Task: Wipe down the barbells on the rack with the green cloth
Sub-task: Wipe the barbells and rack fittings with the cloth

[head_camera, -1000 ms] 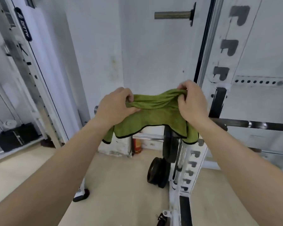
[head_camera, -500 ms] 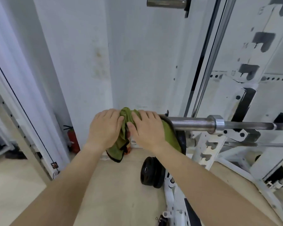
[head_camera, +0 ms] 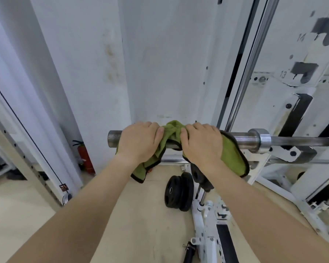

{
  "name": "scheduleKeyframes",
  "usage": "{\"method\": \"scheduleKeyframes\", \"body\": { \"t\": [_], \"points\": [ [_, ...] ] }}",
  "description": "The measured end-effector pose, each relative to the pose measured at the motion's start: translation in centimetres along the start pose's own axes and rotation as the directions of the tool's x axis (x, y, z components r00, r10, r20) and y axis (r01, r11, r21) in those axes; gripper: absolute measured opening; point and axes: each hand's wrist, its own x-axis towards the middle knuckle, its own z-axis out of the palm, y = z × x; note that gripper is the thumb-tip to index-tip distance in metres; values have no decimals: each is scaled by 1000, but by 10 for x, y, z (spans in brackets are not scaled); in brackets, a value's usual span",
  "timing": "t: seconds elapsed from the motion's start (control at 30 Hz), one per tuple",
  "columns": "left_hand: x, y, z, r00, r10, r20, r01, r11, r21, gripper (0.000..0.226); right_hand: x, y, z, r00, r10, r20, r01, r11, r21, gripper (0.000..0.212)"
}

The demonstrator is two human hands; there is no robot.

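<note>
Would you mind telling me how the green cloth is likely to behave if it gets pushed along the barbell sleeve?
The green cloth looks floppy: it drapes over the barbell and hangs in loose folds. It will probably bunch, as it already puckers between the left hand and right hand. On smooth metal it should slide easily.

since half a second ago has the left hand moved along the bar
Yes. The left hand has slid outward toward the bar tip, away from the collar; the right hand now sits apart from it, cloth bunched between.
</note>
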Motion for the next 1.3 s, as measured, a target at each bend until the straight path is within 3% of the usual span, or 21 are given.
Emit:
{"method": "scheduleKeyframes", "body": {
  "t": [0.17, 0.33, 0.47, 0.6, 0.7, 0.8, 0.9, 0.97, 1.0, 1.07, 1.13, 1.23, 1.3],
  "points": [
    [-4, -42, -1, 991, -128, 39, 129, 992, -18, 47, 3, -60, 14, 987, -161, -27, 163, 984, 72, 41],
    [3, -38, -2, 977, -206, 57, 200, 975, 93, 53, -4, -1, 14, 932, -361, -35, 363, 929, 75, 47],
    [33, 36, 8, 991, -96, 91, 85, 989, 120, 53, -7, 86, 8, 958, -288, -17, 287, 958, -19, 53],
    [38, 71, 15, 993, -116, 36, 112, 989, 99, 56, -3, 119, -3, 989, -148, 14, 148, 988, -48, 52],
    [22, 68, 22, 996, -47, -70, 54, 993, 101, 46, 22, 99, -12, 981, -90, 171, 91, 996, 5, 55],
    [9, 57, 25, 992, 66, -111, -52, 991, 120, 41, 49, 68, -19, 913, -125, 388, 89, 990, 111, 51],
    [-2, 13, 9, 999, 32, -40, -30, 998, 58, 45, 46, 4, -11, 948, -207, 243, 188, 977, 96, 48],
    [0, -28, -6, 992, -63, 112, 58, 997, 48, 46, 32, -48, -3, 971, -204, 123, 193, 977, 92, 44],
    [4, -47, -9, 976, -40, 212, 23, 996, 82, 42, 26, -66, 3, 978, -192, 80, 184, 978, 99, 41],
    [19, -69, -14, 891, 21, 454, -70, 994, 90, 32, 18, -83, 15, 986, -164, -34, 167, 979, 114, 37],
    [33, -66, -18, 800, -17, 600, -19, 998, 53, 32, 7, -76, 23, 966, -224, -129, 235, 969, 78, 35],
    [39, -36, -14, 850, 4, 526, -84, 988, 128, 26, -5, -32, 24, 921, -333, -201, 347, 937, 39, 38],
    [32, -8, -5, 944, 83, 319, -148, 971, 186, 14, -6, 14, 16, 945, -281, -170, 286, 958, 8, 39]
  ]
}}
